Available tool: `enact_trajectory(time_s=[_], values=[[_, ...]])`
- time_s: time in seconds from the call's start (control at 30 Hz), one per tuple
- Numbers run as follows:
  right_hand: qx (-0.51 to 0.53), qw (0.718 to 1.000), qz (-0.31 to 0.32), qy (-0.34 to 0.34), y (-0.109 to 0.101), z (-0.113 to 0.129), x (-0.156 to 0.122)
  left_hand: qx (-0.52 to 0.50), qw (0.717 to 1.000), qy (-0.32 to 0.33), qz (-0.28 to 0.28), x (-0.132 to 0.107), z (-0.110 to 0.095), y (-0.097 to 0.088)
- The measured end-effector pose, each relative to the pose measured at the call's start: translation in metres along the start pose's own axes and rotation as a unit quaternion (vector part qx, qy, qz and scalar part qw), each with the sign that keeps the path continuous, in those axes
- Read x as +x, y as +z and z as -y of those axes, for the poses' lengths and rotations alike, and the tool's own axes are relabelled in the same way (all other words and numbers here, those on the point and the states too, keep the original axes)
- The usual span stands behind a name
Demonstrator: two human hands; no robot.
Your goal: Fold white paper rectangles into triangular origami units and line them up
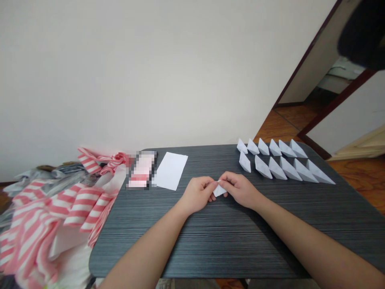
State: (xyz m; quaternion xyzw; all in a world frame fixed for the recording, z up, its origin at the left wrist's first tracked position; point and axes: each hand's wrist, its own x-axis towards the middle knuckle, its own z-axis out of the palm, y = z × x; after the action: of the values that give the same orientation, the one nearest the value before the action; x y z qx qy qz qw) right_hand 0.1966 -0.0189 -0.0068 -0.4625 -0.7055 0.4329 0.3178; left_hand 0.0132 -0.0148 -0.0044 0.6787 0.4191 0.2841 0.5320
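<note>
My left hand (198, 194) and my right hand (239, 188) meet over the middle of a dark striped table (210, 241). Both pinch a small folded piece of white paper (219, 190) between their fingertips, just above the tabletop. Most of the paper is hidden by my fingers. A stack of flat white paper sheets (172, 170) lies a little beyond my left hand. Two rows of several folded white paper boats (279, 162) stand at the far right of the table, beyond my right hand.
A blurred pink and white object (141, 169) lies beside the flat sheets. Red and white striped cloth (60, 212) is heaped off the table's left edge. A pale wall rises behind the table. To the right are a wooden floor (357, 172) and a doorway.
</note>
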Motion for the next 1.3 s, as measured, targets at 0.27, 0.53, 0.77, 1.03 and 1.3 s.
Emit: enact_trajectory(time_s=[0.27, 0.53, 0.77, 1.03, 1.3], values=[[-0.028, 1.0, -0.011, 0.004, -0.0008, -0.0001, -0.0011, -0.043, 0.999, -0.008, -0.011, 0.0012, 0.0024, 0.0005], [-0.045, 0.999, -0.009, -0.006, -0.002, 0.001, -0.0003, -0.029, 0.999, 0.001, -0.015, 0.0007, 0.0012, 0.0002], [-0.061, 0.998, 0.005, 0.012, -0.0021, 0.0031, -0.0002, -0.01, 1.0, 0.004, -0.012, 0.0003, -0.0004, -0.0002], [-0.042, 0.999, 0.02, -0.007, -0.0026, 0.0082, -0.0008, -0.064, 0.998, 0.004, -0.02, -0.0001, -0.0038, 0.0025], [-0.051, 0.998, 0.002, -0.019, -0.0015, 0.0082, 0.0008, -0.097, 0.994, 0.012, -0.047, 0.0024, -0.0024, 0.0056]])
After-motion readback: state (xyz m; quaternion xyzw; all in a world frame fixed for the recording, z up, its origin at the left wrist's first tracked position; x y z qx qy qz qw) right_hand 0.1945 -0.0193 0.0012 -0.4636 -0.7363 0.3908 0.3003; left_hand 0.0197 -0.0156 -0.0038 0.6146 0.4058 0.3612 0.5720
